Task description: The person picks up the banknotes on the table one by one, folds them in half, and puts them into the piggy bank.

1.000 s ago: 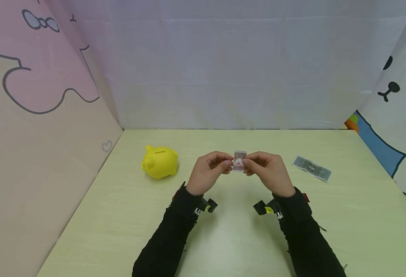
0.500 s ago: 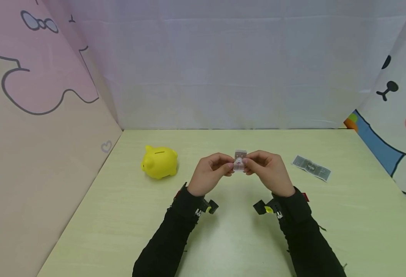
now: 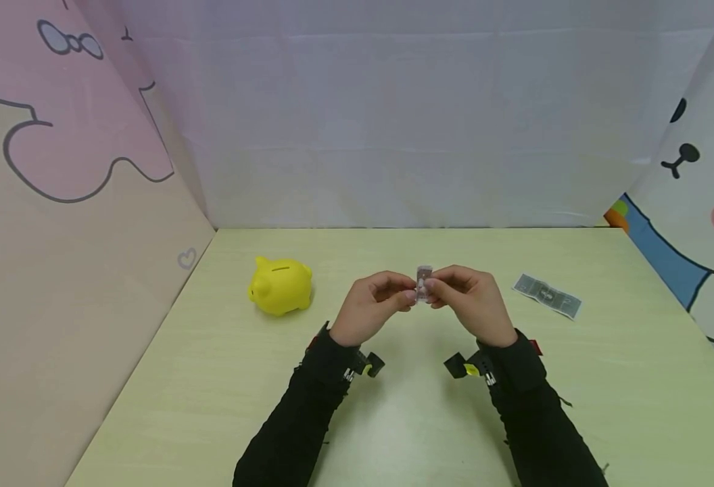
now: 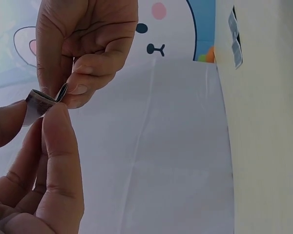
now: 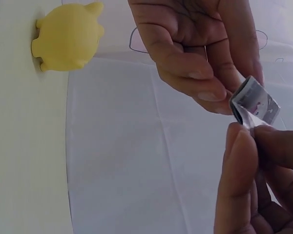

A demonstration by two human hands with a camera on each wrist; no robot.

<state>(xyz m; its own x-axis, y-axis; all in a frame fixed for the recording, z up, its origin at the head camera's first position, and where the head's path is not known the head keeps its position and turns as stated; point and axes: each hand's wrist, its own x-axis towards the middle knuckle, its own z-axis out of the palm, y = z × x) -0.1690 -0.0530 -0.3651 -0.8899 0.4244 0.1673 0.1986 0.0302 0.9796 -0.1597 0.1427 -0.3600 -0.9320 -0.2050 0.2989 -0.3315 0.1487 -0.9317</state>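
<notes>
As I looked across the table (image 3: 406, 419), a yellow piggy bank (image 3: 280, 287) stood upright to the left of the left hand (image 3: 372, 308), apart from it, the slot on its back facing up. That hand pinched the left edge of a small folded note (image 3: 422, 276) between thumb and fingers, and the note was raised above the table, between the two hands. On its other side the right hand (image 3: 472, 302) gripped the same note, thumb laid over the printed face. Farther right, apart from the right hand, a creased grey-green banknote (image 3: 548, 296) lay on the table.
</notes>
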